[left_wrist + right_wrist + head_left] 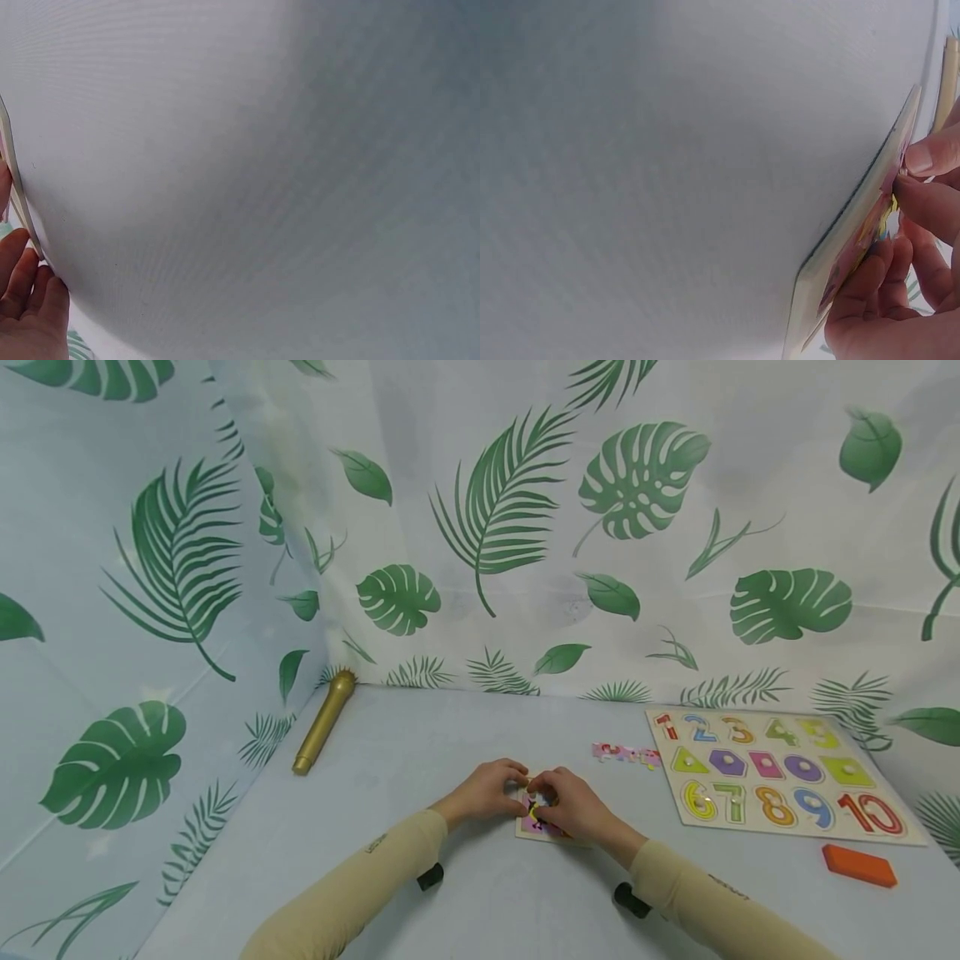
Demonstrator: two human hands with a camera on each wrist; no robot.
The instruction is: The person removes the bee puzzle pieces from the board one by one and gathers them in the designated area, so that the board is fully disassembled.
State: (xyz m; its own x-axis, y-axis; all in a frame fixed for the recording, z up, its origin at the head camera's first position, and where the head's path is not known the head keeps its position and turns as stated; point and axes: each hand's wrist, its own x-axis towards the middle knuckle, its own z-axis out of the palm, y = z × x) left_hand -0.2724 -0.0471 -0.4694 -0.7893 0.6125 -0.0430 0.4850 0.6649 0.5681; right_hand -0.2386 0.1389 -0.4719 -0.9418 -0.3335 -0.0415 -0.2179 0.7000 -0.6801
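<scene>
A small wooden jigsaw puzzle board point(528, 830) with a pink picture lies on the table between both hands. My left hand point(486, 791) holds the board at its left side, the thumb on the picture and the other fingers by the edge. Over the middle of the picture, my right hand point(579, 806) pinches a puzzle piece point(892, 214) with yellow on it. The fingers hide most of this piece and much of the board. In the left wrist view only the edge of the board point(22, 214) and some left fingertips show.
Joined pink puzzle pieces point(626, 754) lie behind the right hand. A wooden number and shape board point(675, 810) is on the right, with an orange block point(859, 866) before it. A gold microphone-shaped object point(324, 725) lies at the back left. Leaf-patterned cloth walls enclose the table.
</scene>
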